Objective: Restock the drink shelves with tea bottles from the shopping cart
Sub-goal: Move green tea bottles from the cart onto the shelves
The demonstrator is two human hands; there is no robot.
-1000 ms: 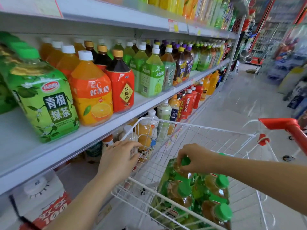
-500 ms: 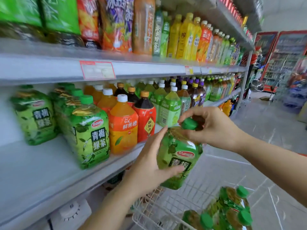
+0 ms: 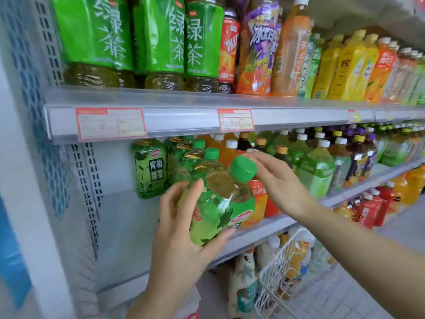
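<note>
A green tea bottle [image 3: 218, 203] with a green cap and leafy label is tilted toward me in front of the middle shelf [image 3: 128, 217]. My left hand [image 3: 181, 229] cups its lower body from below. My right hand [image 3: 273, 180] touches its neck and cap from the right. Matching green tea bottles [image 3: 150, 168] stand at the back of that shelf, with bare shelf to their left. The white wire shopping cart [image 3: 273, 279] shows at the bottom, only its corner visible.
Orange juice [image 3: 257, 203], dark tea and light green bottles fill the middle shelf to the right. The upper shelf [image 3: 184, 116] carries large green tea bottles [image 3: 158, 38] and price tags. Lower shelves hold red and orange bottles [image 3: 377, 203]. The shelf upright stands at left.
The bottle came out of the cart and rose to the middle shelf. My left hand left the cart rim and now holds the bottle's body. My view lifted and turned left.
</note>
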